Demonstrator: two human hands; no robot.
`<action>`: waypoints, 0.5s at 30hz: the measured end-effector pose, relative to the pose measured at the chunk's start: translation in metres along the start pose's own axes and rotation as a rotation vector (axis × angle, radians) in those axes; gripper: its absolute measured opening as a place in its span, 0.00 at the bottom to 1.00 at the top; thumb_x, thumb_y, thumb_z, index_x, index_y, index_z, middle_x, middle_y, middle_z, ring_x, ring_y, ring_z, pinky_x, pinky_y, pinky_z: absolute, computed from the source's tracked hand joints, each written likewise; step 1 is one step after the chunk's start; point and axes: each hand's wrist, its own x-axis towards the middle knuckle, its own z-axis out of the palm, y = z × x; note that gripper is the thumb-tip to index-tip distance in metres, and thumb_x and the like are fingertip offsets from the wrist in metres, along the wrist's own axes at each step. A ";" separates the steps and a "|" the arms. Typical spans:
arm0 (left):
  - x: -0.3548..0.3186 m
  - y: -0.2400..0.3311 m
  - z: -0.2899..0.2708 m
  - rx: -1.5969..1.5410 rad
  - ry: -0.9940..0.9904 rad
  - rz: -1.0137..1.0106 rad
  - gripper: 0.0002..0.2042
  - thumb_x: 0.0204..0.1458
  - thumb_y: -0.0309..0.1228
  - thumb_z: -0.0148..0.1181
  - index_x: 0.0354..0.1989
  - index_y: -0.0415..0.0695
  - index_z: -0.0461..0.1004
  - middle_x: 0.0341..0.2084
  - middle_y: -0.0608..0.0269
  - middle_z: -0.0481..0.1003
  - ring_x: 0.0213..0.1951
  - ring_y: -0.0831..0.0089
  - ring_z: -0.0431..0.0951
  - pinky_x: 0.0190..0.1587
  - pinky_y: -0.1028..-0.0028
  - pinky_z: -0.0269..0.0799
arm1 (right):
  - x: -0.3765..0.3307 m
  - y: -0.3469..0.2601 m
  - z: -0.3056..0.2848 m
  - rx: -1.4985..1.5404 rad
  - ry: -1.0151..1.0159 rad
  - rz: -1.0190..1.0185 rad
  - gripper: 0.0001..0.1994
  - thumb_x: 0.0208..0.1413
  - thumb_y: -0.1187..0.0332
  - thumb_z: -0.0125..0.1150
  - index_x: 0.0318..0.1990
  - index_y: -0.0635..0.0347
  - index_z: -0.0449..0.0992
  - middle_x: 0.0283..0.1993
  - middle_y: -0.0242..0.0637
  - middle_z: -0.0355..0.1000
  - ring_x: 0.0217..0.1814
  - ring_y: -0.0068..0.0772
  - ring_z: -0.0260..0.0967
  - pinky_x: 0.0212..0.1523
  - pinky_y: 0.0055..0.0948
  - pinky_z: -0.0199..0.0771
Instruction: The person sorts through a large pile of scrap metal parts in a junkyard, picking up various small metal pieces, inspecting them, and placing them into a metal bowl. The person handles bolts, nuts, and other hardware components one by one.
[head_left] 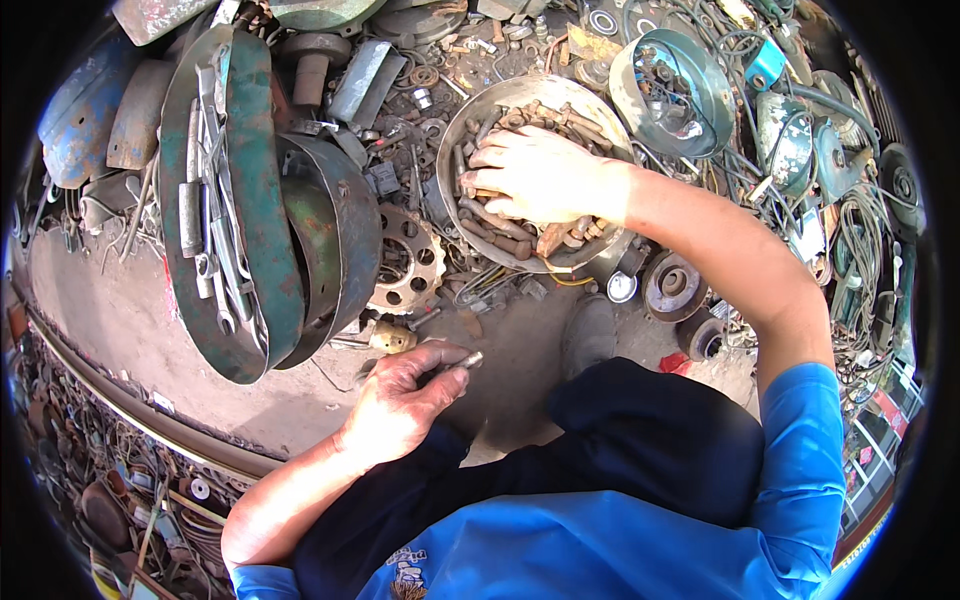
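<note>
**Operator:** While my fingertips (452,365) pinch it, the small metal bolt (468,359) sits clamped between thumb and forefinger of my left hand (405,395), its end poking out to the right, above the dirt ground (130,320).

**Spotter:** And the other hand?

**Operator:** My right hand (535,175) lies palm down in the round metal bowl (480,105), fingers spread and curled among the rusty bolts (500,230). Whether they've closed on one, I cannot tell.

**Spotter:** How will the bolt handle?

**Operator:** I judge it rigid, light for its size, perhaps greasy, so it could slip. Gripping the shank crosswise looks safest.

**Spotter:** What's around you?

**Operator:** Beside the bowl lies a toothed sprocket (405,260); farther left, a curved green metal guard (255,200) holds wrenches (215,250). Tangled cables (860,230) sit well apart on the right.
</note>
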 end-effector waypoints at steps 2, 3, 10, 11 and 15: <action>-0.006 0.000 -0.002 -0.028 0.043 0.066 0.11 0.60 0.29 0.58 0.48 0.37 0.77 0.32 0.67 0.76 0.33 0.81 0.71 0.38 0.77 0.68 | -0.012 0.015 -0.004 -0.127 -0.031 0.020 0.20 0.61 0.52 0.55 0.49 0.58 0.78 0.52 0.38 0.74 0.58 0.43 0.68 0.61 0.43 0.65; -0.008 -0.001 -0.004 -0.026 0.072 0.080 0.12 0.61 0.29 0.58 0.49 0.37 0.77 0.31 0.68 0.75 0.31 0.82 0.70 0.36 0.78 0.68 | -0.020 0.020 -0.009 -0.233 -0.084 0.073 0.20 0.61 0.51 0.55 0.47 0.58 0.78 0.50 0.39 0.75 0.56 0.42 0.70 0.60 0.42 0.65; -0.001 -0.002 0.003 -0.088 0.042 -0.016 0.12 0.62 0.29 0.57 0.49 0.36 0.76 0.28 0.69 0.74 0.30 0.83 0.69 0.34 0.79 0.67 | -0.001 -0.015 -0.010 0.030 0.036 -0.106 0.17 0.60 0.54 0.57 0.47 0.56 0.77 0.55 0.39 0.71 0.61 0.38 0.65 0.59 0.41 0.66; -0.002 -0.001 0.004 -0.037 0.007 0.020 0.11 0.62 0.29 0.57 0.49 0.36 0.76 0.28 0.69 0.74 0.30 0.82 0.69 0.34 0.78 0.67 | 0.003 -0.023 -0.007 0.126 -0.033 -0.067 0.17 0.60 0.54 0.56 0.49 0.56 0.76 0.56 0.40 0.69 0.61 0.39 0.64 0.60 0.40 0.66; -0.009 -0.001 0.000 -0.122 0.076 0.059 0.12 0.61 0.29 0.58 0.49 0.37 0.76 0.28 0.69 0.74 0.30 0.82 0.69 0.34 0.78 0.67 | -0.011 -0.009 -0.027 -0.204 -0.084 -0.037 0.15 0.61 0.55 0.55 0.45 0.53 0.79 0.47 0.36 0.76 0.56 0.39 0.69 0.58 0.41 0.67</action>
